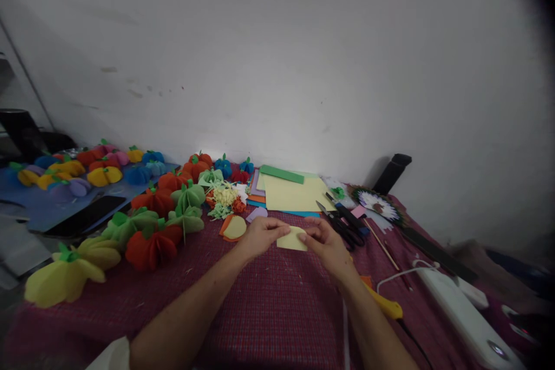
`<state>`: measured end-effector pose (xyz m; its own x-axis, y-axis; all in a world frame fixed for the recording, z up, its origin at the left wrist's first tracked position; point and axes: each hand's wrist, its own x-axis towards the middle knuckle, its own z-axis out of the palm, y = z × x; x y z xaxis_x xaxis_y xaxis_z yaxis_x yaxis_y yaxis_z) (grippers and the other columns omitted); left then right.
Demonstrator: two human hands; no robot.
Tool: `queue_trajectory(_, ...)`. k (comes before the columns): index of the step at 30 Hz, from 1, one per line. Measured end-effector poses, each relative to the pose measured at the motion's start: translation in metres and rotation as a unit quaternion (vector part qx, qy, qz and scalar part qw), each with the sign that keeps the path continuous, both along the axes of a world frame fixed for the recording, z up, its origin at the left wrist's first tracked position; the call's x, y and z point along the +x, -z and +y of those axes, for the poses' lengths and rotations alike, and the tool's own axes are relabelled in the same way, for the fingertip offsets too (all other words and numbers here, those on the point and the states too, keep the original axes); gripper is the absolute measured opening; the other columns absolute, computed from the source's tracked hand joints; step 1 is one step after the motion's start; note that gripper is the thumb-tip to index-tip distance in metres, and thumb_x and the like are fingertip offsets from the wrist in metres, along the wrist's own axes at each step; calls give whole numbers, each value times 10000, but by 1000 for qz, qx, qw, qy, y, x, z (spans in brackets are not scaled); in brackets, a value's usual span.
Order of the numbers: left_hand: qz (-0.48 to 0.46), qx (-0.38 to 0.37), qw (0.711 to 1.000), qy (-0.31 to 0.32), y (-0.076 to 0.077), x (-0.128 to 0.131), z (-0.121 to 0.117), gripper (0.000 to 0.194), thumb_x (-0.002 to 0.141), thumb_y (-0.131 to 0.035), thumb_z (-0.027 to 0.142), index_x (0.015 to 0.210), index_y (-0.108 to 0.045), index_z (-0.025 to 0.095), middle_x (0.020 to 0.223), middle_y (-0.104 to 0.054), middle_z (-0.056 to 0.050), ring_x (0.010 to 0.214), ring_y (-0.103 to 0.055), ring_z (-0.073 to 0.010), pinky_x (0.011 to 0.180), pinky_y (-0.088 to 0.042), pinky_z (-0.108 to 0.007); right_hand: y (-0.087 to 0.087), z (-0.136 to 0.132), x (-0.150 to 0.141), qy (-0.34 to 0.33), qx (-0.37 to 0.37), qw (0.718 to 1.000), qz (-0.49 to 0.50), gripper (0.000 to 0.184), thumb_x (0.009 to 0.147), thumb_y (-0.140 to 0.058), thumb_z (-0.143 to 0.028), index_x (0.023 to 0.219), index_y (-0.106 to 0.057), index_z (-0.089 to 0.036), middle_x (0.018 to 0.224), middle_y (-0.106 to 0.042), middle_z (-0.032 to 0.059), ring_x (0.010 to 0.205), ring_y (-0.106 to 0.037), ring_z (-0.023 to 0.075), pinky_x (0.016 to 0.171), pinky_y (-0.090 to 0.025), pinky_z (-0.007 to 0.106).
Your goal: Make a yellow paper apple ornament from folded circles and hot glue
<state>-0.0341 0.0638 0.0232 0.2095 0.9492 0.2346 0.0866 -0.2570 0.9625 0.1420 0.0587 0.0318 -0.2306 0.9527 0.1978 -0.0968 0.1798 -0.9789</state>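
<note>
Between my two hands is a small piece of pale yellow paper (291, 241), raised over the red checked cloth. My left hand (263, 237) pinches its left edge between thumb and fingers. On the opposite side, my right hand (326, 244) grips the paper's right edge, thumb toward me. A rounded yellow paper cutout (235, 227) rests on orange ones to the left of my left hand, close to a lilac cutout (257, 214). Black-handled scissors (340, 226) lie just beyond my right hand.
Several folded paper pumpkins (154, 245) crowd the left side. Coloured paper sheets (295, 193) are stacked against the wall. Crumpled paper shreds (224, 196) sit near them. At right are a yellow glue gun (388, 305), a pencil (381, 243) and a white power strip (463, 312).
</note>
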Motion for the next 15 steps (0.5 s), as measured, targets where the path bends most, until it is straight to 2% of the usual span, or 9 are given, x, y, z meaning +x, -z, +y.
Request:
queue_trajectory(4, -92, -56, 992, 62, -1, 6, -2, 451, 654, -654, 364, 1042, -611, 138, 879, -667, -54, 731, -578, -143, 693, -428, -259, -2, 0, 1, 36, -14, 999, 12, 380, 628, -696, -307, 919, -479, -194, 560, -595, -57, 505, -532, 113, 550, -415, 253)
queue_trajectory(7, -101, -66, 988, 96, 4, 8, -2, 476, 613, -693, 336, 1028, -611, 117, 938, -657, -74, 792, -582, -167, 737, -427, -279, 0, 2, 4, 61, -27, 997, 35, 410, 599, -713, -325, 915, -485, -197, 560, -603, -60, 507, -547, 117, 565, -429, 262)
queue_trajectory(11, -48, -59, 996, 52, 9, 7, 0, 337, 651, -650, 375, 826, -662, 87, 783, -663, -52, 700, -567, -154, 659, -415, -253, -2, 2, 3, 57, -20, 998, 36, 460, 603, -709, -320, 980, -477, -196, 597, -614, -48, 548, -571, 131, 604, -444, 284)
queue_trajectory(15, -42, -44, 998, 16, 6, 6, 0, 332, 656, -639, 379, 836, -658, 100, 757, -649, -28, 675, -547, -142, 628, -400, -238, -5, -1, 0, 34, 0, 999, 38, 431, 639, -678, -298, 998, -457, -206, 670, -635, -25, 610, -586, 148, 637, -454, 304)
